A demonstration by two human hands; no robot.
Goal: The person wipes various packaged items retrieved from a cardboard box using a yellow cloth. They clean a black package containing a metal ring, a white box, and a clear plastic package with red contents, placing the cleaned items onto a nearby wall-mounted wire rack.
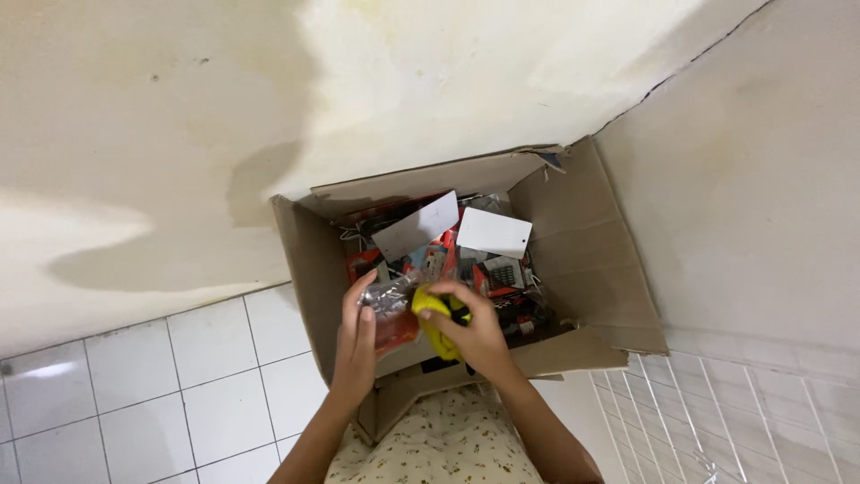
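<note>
Head camera looks straight down into an open cardboard box point(582, 260) that stands on a white tiled floor point(179, 385) against a stained wall point(179, 134). Both hands work just above the box's near edge. The left hand point(356, 345) has its grip pressed around a clear plastic packet point(390, 296) that sits over a red card beneath it; the fingers curl over the packet's near end and the thumb lies along its side. The right hand point(479, 336) is closed in a pinch on a yellow object point(432, 314), with the fingertips laid over its top. The yellow object sits directly between the two grips, touching the packet on its left side, and its long axis runs from the left grip down towards the person's body, its upper end pointing into the box. I cannot tell for sure what the yellow piece is, since the fingers cover much of it.

Beyond the grips, further into the box, lie two white cards point(488, 231), red packaged items and dark small hardware, all jumbled. As a judgement, the step in hand is sorting or separating the two held items; the next move calls for one grip to loosen while the other keeps its hold.
</note>
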